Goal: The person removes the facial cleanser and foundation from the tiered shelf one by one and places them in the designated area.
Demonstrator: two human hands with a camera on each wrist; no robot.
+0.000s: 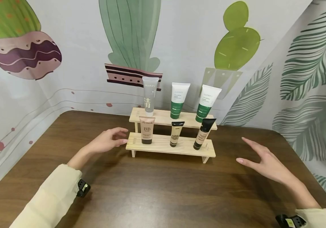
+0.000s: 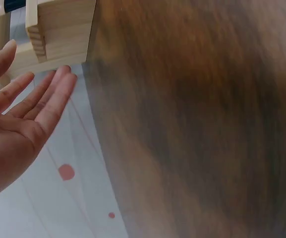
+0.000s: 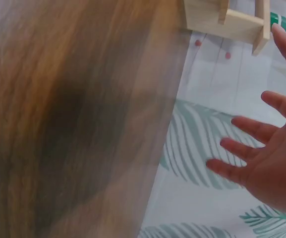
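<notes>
A two-step wooden rack (image 1: 163, 147) stands on the brown table. On its upper step are a grey tube (image 1: 150, 95) and two white-and-green tubes, one in the middle (image 1: 179, 100) and one at right (image 1: 207, 103). The lower step bears a pink BB cream tube (image 1: 147, 130), a small gold tube with a black cap (image 1: 176, 134) and a black-ended beige tube (image 1: 204, 134) that leans right. My left hand (image 1: 108, 140) is at the rack's left end, fingers loosely extended and holding nothing. Apart from the rack on the right, my right hand (image 1: 265, 161) hovers with fingers spread.
The brown wooden table (image 1: 163, 196) reaches back to a cloth backdrop (image 1: 185, 41) printed with cacti and leaves. Each wrist carries a black strapped device, one on the left (image 1: 83, 188) and one on the right (image 1: 291, 221).
</notes>
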